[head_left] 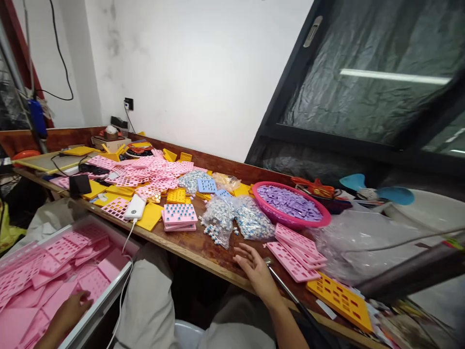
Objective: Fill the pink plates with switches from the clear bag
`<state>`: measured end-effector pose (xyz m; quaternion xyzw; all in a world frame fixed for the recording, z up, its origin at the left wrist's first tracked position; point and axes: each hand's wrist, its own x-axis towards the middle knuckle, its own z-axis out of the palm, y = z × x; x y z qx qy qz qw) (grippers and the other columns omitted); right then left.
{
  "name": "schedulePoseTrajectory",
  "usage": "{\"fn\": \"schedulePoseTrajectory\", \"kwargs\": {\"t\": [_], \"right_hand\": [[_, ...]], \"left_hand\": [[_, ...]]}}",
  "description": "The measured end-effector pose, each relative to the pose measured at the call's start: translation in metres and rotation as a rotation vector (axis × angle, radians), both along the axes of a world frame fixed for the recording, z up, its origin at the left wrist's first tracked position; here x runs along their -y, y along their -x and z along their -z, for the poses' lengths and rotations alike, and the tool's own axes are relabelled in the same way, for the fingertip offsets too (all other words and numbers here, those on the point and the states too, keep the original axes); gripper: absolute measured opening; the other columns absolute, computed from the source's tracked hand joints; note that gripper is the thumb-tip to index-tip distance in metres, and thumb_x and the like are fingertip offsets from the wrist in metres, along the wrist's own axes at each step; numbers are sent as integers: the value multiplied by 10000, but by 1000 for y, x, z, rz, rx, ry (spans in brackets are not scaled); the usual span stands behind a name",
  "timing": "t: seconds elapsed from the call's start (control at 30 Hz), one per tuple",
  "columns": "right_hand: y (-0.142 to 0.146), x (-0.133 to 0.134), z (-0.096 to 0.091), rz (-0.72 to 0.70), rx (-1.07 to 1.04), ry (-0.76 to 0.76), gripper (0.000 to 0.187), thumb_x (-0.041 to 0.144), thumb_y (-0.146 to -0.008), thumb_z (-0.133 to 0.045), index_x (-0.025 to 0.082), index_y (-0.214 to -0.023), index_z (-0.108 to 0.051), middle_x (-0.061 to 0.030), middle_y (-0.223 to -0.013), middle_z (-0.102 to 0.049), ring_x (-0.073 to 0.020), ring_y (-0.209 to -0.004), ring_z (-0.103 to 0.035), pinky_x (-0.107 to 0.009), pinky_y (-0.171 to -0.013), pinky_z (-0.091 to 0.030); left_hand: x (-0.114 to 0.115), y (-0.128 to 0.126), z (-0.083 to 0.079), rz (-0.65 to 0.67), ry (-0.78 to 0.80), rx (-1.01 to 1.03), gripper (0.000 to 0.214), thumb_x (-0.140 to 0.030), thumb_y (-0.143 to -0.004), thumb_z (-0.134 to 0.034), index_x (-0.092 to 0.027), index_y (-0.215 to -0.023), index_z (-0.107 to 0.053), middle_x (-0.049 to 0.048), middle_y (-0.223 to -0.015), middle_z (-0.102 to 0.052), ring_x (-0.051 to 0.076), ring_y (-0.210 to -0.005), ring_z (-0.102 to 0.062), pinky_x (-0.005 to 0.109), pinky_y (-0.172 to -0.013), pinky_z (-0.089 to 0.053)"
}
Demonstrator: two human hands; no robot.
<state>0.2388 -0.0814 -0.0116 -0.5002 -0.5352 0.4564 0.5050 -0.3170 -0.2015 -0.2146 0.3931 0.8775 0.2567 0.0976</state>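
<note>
My left hand (73, 309) reaches into a white crate (97, 317) of loose pink perforated panels (60, 249). Its fingers are slightly apart over the panels, and I see nothing gripped in them. At the table's front edge my right hand (257, 272) lies open, fingers spread, holding nothing. Just beyond it are two clear bags of small white-and-blue pieces (220, 213) (254, 218), one spilling some onto the wood. To its right lie several stacked pink panels (298, 252). A short pink stack (179, 216) with blue pieces set in its top panel sits left of the bags.
A pink basket (258, 206) of purple pieces stands behind the bags. A metal rod (286, 288) lies right of my hand, near a yellow panel (341, 300). A white power bank (135, 207) trails a cable over the crate's edge. Pink panels (160, 167) heap at the left.
</note>
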Motion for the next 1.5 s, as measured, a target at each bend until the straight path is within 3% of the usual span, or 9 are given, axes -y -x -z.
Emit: {"fn": "schedulePoseTrajectory", "kwargs": {"t": [0.2, 0.4, 0.6, 0.83, 0.97, 1.07, 1.17, 1.3, 1.5], "right_hand": [[43, -8, 0, -102, 370, -147, 501, 512, -872, -672, 212, -1271, -624, -113, -1223, -713, -286, -1065, -698, -433, -938, -560], [58, -22, 19, -60, 510, -253, 509, 568, -858, -639, 214, -1223, -659, -110, -1221, -726, -311, -1118, -683, -426, -983, -542], [82, -26, 24, -64, 597, -324, 479, 611, -866, -608, 218, -1121, -710, -100, -1143, -755, -306, -1031, -718, -392, -899, -579], [108, -12, 32, -148, 619, -423, 407, 593, -897, -584, 247, -1055, -728, -57, -1099, -768, -279, -998, -731, -352, -898, -583], [104, -13, 42, -66, 589, -404, 457, 630, -875, -600, 231, -1051, -736, -70, -1078, -773, -296, -984, -733, -359, -890, -583], [102, -13, 46, -18, 550, -368, 481, 645, -860, -610, 216, -1035, -742, -79, -1037, -779, -297, -943, -740, -352, -851, -590], [103, -11, 46, 3, 532, -338, 485, 653, -847, -619, 217, -1018, -746, -76, -1014, -781, -294, -922, -740, -357, -851, -587], [104, -10, 47, 8, 528, -324, 482, 651, -847, -624, 217, -1016, -746, -79, -1028, -779, -287, -928, -738, -358, -868, -582], [102, -9, 51, 2, 468, -297, 456, 619, -865, -626, 208, -1028, -735, -82, -1034, -774, -269, -905, -736, -353, -865, -581]], "left_hand": [[11, 30, -15, -225, -247, 281, 238, -489, -541, -632, -271, -634, -626, 35, -622, -725, 395, -797, -731, 469, -751, -549], [27, 58, -29, -344, -416, 213, 491, -506, -798, -505, -173, -1137, -630, 129, -1193, -718, 285, -1093, -681, 369, -950, -518], [41, 72, -48, -172, -416, 211, 547, -585, -879, -458, -158, -1180, -620, 110, -1213, -700, 258, -1105, -661, 336, -943, -516], [45, 93, -68, 48, -284, 218, 247, -435, -791, -609, -220, -900, -664, 54, -953, -738, 280, -965, -677, 370, -895, -496], [39, 104, -77, 85, -310, 206, 270, -440, -885, -499, -215, -1011, -581, 61, -1036, -698, 252, -1014, -657, 367, -920, -489], [38, 86, -71, 140, -317, 214, 271, -430, -922, -475, -217, -1083, -522, 70, -1085, -671, 230, -1021, -650, 339, -894, -496], [41, 48, -51, 179, -259, 240, 220, -371, -955, -416, -223, -1099, -492, 47, -963, -673, 194, -777, -647, 303, -718, -499], [47, 5, -23, 263, -160, 259, 137, -287, -880, -550, -237, -1000, -505, -13, -813, -642, 175, -692, -616, 266, -676, -462], [44, 3, -10, 147, -138, 168, 142, -203, -949, -406, -238, -1080, -447, -7, -807, -611, 178, -707, -619, 266, -700, -423]]}}
